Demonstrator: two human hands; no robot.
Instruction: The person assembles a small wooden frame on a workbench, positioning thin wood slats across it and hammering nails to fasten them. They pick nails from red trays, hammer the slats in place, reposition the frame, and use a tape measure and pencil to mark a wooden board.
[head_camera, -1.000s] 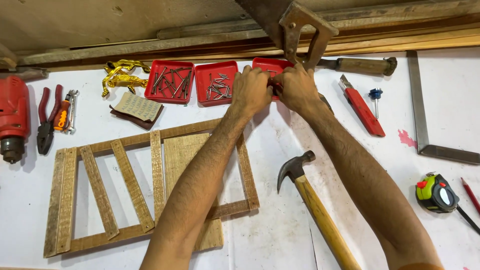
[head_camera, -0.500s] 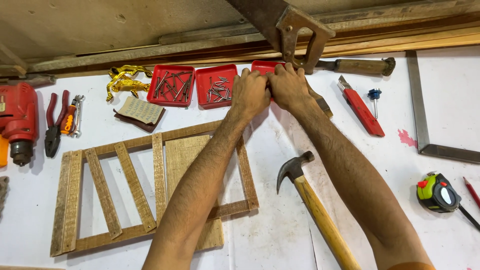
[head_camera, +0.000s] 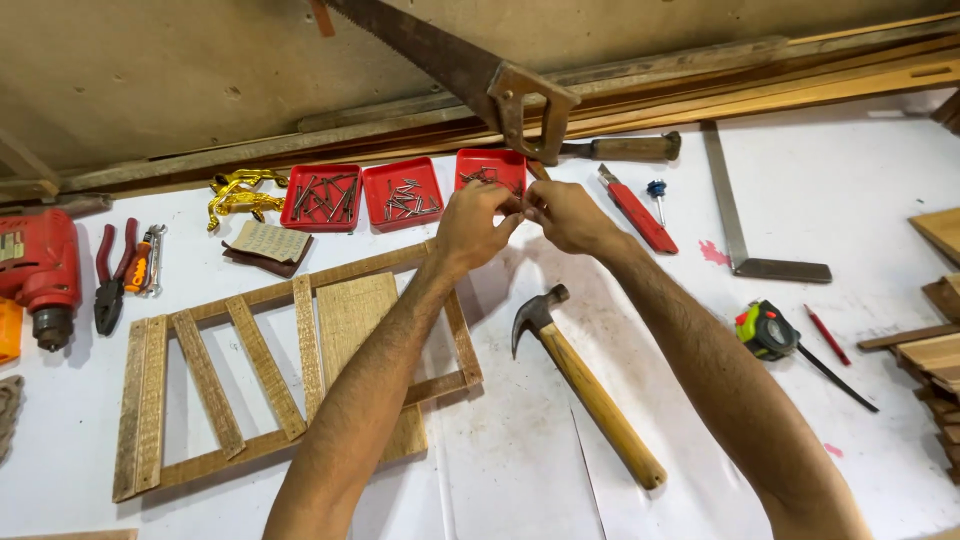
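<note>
My left hand (head_camera: 472, 225) and my right hand (head_camera: 566, 214) meet fingertip to fingertip just in front of the rightmost red tray (head_camera: 500, 155) of nails. Both pinch something small and thin between them that looks like a nail. Two more red trays (head_camera: 402, 170) (head_camera: 320, 173) with nails stand to its left. A slatted wooden frame (head_camera: 205, 375) lies under my left forearm. Between my forearms a claw hammer (head_camera: 590, 390) with a wooden handle lies on the white tabletop.
A handsaw (head_camera: 530, 100) leans at the back wall above a wooden-handled tool (head_camera: 625, 148). A red utility knife (head_camera: 640, 215), steel square (head_camera: 740, 225), tape measure (head_camera: 765, 330) and wood offcuts (head_camera: 940, 355) lie right. A red drill (head_camera: 40, 270) and pliers (head_camera: 110, 275) lie left.
Both hands have drawn back out of the rightmost red tray toward me, fingertips still pinched together. The view has shifted slightly.
</note>
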